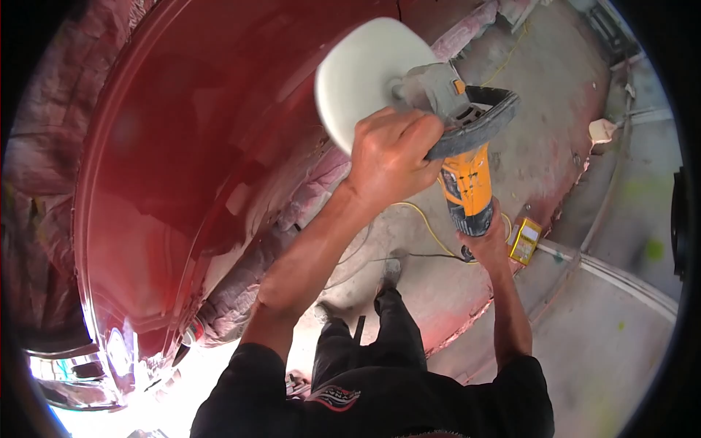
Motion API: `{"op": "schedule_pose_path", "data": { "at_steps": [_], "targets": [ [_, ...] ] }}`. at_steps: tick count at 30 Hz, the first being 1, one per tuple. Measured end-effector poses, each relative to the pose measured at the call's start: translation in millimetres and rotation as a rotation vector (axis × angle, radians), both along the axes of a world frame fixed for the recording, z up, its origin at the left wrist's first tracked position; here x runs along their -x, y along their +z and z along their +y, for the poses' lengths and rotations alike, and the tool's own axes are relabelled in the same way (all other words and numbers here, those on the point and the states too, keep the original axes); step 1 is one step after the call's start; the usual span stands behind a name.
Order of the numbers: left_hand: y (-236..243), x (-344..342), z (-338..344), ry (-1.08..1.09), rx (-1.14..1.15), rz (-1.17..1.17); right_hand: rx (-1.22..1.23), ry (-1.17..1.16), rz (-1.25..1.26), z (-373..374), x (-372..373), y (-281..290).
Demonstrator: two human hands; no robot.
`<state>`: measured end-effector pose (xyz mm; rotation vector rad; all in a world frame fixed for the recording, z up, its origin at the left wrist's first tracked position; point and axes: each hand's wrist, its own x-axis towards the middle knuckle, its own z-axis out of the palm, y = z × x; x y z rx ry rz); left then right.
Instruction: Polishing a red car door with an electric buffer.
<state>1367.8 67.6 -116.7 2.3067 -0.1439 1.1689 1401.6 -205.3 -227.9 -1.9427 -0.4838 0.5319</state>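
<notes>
A polisher with an orange body [469, 179] is held between my hands at upper centre. Its round white pad [354, 80] faces the glossy red car panel [190, 139]; whether the pad touches the panel I cannot tell. My left hand [394, 150] is closed around the polisher's dark grey looped front handle [485, 128], close behind the pad. Lower down, my right hand [491, 237] wraps the black rear end of the body, its fingers partly hidden.
Wrinkled masking sheet [44, 109] lies along the panel's left side, with more sheeting [230, 310] along its lower edge. A yellow cord [431, 226] and a dark cable [423, 255] run over the concrete floor [548, 117]. A yellow tin [525, 241] stands beyond my right wrist.
</notes>
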Motion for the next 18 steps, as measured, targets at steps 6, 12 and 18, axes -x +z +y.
{"op": "schedule_pose_path", "data": {
  "at_steps": [6, 12, 18],
  "targets": [
    [1.1, -53.6, 8.1, -0.005, -0.033, -0.018, -0.005, -0.071, -0.13, 8.4, -19.5, -0.6],
    [-2.5, -66.3, 11.3, -0.074, -0.015, 0.035, -0.072, -0.12, 0.091, 20.7, -9.7, -18.4],
    [5.6, 9.1, 9.1, -0.02, -0.085, 0.075, -0.043, -0.08, 0.093, 21.5, 45.5, -28.0]
  ]
}}
